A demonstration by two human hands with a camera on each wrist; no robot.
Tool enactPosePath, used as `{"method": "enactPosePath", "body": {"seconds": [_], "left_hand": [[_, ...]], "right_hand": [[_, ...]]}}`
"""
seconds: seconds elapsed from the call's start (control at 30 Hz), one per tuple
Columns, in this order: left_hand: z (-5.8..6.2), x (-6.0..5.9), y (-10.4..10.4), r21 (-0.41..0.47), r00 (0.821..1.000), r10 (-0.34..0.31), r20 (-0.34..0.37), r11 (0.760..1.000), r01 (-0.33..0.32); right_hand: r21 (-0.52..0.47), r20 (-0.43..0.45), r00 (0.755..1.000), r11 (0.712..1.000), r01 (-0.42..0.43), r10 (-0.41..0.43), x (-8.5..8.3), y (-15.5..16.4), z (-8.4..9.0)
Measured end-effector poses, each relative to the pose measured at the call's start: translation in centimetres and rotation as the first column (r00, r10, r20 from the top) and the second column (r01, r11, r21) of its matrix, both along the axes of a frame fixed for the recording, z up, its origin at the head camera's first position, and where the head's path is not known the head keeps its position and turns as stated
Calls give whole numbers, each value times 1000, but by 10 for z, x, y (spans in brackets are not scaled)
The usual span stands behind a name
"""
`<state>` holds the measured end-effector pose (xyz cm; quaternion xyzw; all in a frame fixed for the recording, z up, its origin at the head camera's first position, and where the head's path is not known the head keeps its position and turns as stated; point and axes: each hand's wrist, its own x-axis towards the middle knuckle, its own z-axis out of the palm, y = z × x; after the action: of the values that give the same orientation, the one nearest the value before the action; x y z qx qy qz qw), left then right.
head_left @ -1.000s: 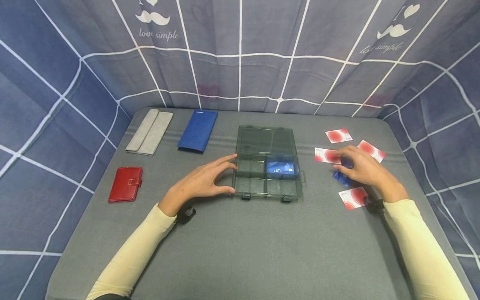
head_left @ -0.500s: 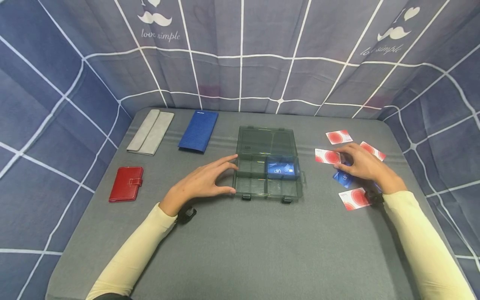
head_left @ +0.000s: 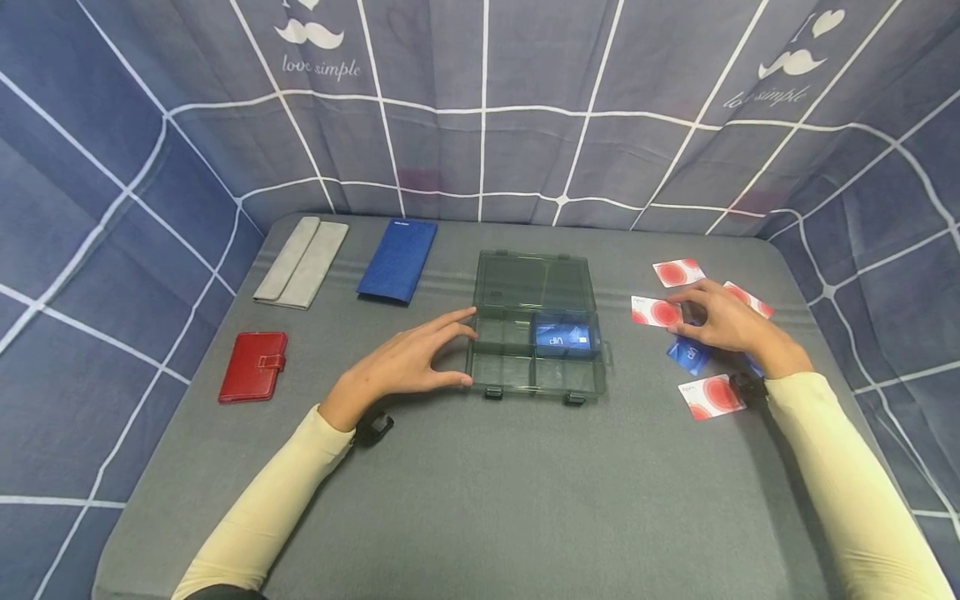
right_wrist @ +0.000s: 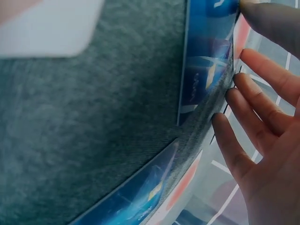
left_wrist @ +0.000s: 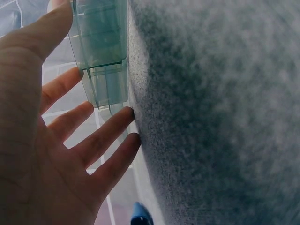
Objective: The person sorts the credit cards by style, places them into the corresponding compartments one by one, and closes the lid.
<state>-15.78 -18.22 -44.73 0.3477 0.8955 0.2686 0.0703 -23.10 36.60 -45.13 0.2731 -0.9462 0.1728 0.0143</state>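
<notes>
A dark green see-through plastic box [head_left: 534, 279] lies with its lid folded back on the table's middle. A blue VIP card [head_left: 562, 336] is in its back right compartment. My left hand [head_left: 405, 358] spreads along the box's left side, fingertips and thumb at its edge. My right hand [head_left: 726, 321] reaches over the loose cards, fingers extended and thumb at the edge of a blue card [right_wrist: 211, 61]. Fingertips meet the cloth beside that card. Just left of the hand is a red-and-white card [head_left: 654, 311]. The hand partly hides the cards beneath it.
More red-and-white cards lie behind [head_left: 677, 272], to the right and in front [head_left: 708, 397] of the right hand. A second blue card [right_wrist: 136, 192] is near its wrist. At left are a grey wallet [head_left: 300, 262], a blue folder [head_left: 397, 261] and a red wallet [head_left: 252, 367].
My right hand has shifted slightly back and right over the cards, baring more of the blue card beneath it. My left hand stays at the box.
</notes>
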Motion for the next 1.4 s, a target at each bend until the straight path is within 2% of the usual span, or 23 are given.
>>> {"method": "enactPosePath", "body": {"seconds": [0.23, 0.33, 0.57, 0.73, 1.03, 1.4], "left_hand": [[2, 1, 0, -13, 1000, 4, 8, 1000, -4], [2, 1, 0, -12, 1000, 4, 11, 1000, -3], [1, 1, 2, -26, 1000, 5, 18, 1000, -4], [1, 3, 3, -28, 1000, 8, 21, 1000, -8], [0, 3, 2, -19, 1000, 7, 15, 1000, -7], [2, 2, 2, -21, 1000, 8, 18, 1000, -8]], "right_hand": [[-28, -3, 1000, 999, -24, 24, -3, -2, 1], [-20, 18, 1000, 1000, -3, 3, -5, -3, 1], [95, 69, 993, 992, 88, -94, -1, -7, 8], [158, 38, 994, 983, 97, -105, 2, -9, 10], [98, -25, 997, 992, 76, -74, 8, -10, 11], [51, -102, 994, 998, 34, -28, 22, -22, 23]]}}
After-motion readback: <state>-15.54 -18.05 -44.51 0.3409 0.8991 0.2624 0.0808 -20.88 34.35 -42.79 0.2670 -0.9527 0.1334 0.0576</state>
